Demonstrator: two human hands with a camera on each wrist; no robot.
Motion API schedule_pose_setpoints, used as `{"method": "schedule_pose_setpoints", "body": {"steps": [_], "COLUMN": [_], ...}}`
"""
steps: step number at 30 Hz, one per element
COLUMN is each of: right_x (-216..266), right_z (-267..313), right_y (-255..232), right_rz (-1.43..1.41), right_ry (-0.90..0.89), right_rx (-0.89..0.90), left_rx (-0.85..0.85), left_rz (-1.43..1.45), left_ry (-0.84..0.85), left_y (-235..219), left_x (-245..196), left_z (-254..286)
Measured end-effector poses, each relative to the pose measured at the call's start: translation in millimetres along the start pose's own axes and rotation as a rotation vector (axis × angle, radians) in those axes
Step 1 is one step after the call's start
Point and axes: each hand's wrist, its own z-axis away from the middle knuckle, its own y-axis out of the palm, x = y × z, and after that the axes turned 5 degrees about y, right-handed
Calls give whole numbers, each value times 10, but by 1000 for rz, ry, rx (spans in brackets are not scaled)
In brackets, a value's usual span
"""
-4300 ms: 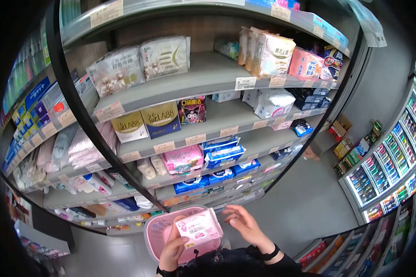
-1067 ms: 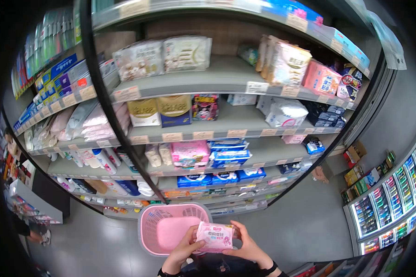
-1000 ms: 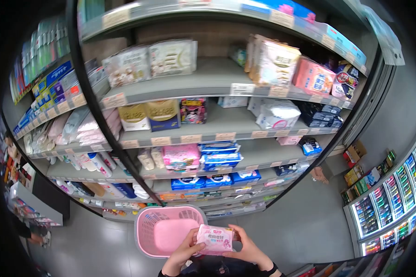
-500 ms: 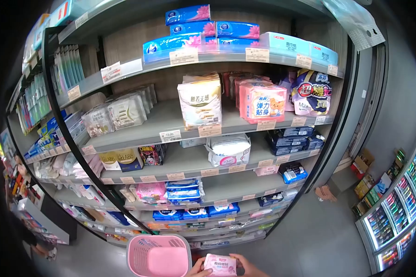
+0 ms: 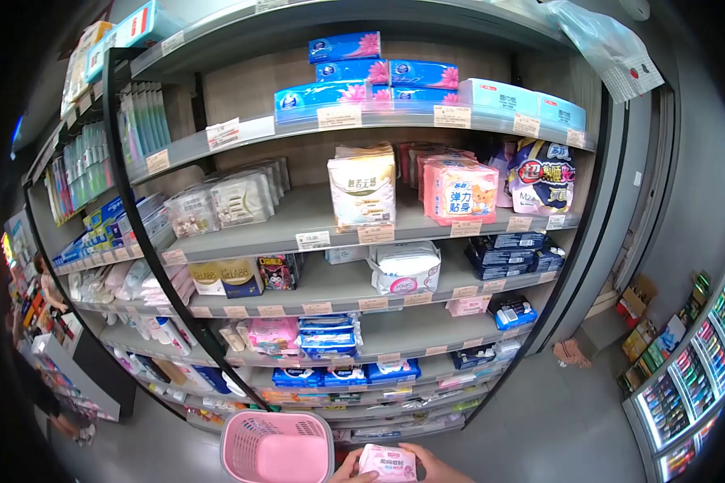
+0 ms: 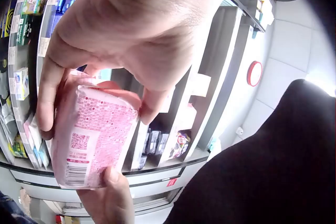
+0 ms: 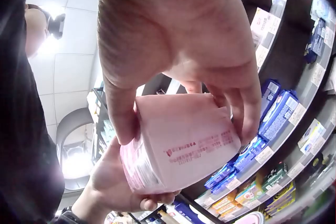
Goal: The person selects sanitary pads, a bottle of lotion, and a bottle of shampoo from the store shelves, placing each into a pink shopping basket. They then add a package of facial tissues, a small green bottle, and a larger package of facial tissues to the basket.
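Both hands hold a pink-and-white soft plastic pack with printed lettering [image 5: 387,462] at the bottom of the head view. My left hand [image 5: 349,468] grips one end, thumb along its face. From the opposite end, my right hand [image 5: 431,467] holds it too. In the left wrist view the pack [image 6: 92,134] shows a barcode and a pink pattern, with the left hand's fingers and thumb spread around its end. The right wrist view has the right hand [image 7: 178,35] curled over the pack [image 7: 184,140].
A pink basket with a grey rim [image 5: 278,414] stands left of the hands, before the shelving. Shelves ahead carry blue tissue packs [image 5: 346,47], a white pack [image 5: 404,268] and pink bear packs [image 5: 463,191]. A lit drinks display [image 5: 685,386] is at right.
Earlier the left hand alone held the pack while the right hand was apart with fingers spread; now both hold it. The head view has tilted up, so hands and basket sit lower.
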Motion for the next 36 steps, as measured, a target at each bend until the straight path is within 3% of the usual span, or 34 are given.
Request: {"method": "schedule_pose_setpoints", "body": {"steps": [2,6,8,9,11,21,23,29,36], "right_x": [-35,-119,-149,-164,-160,-45,-75,-72,-65], "right_z": [-56,-153,-191,-209,-228,-277,-270,-250,-258], "right_y": [17,98,113,116,122,74,74,44,1], "right_rz": [32,95,98,117,135,138,156,154,196], "right_ry": [-23,-67,-92,-107,-127,-111,-118,-125,-67], "right_rx": [30,92,130,152,182,260,255,251,280], "left_rx": [10,20,-67,-76,-52,-109,-123,-134,-136], "left_rz": [57,117,-13,-9,52,127,70,110,68], "left_ry": [182,68,325,326,83,141,285,130,158], "left_y": [-19,-65,-60,-54,-57,-64,-55,4,21], "left_x": [121,115,245,195,30,358,442,293,340], "left_z": [-9,126,108,159,275,184,128,222,198]}}
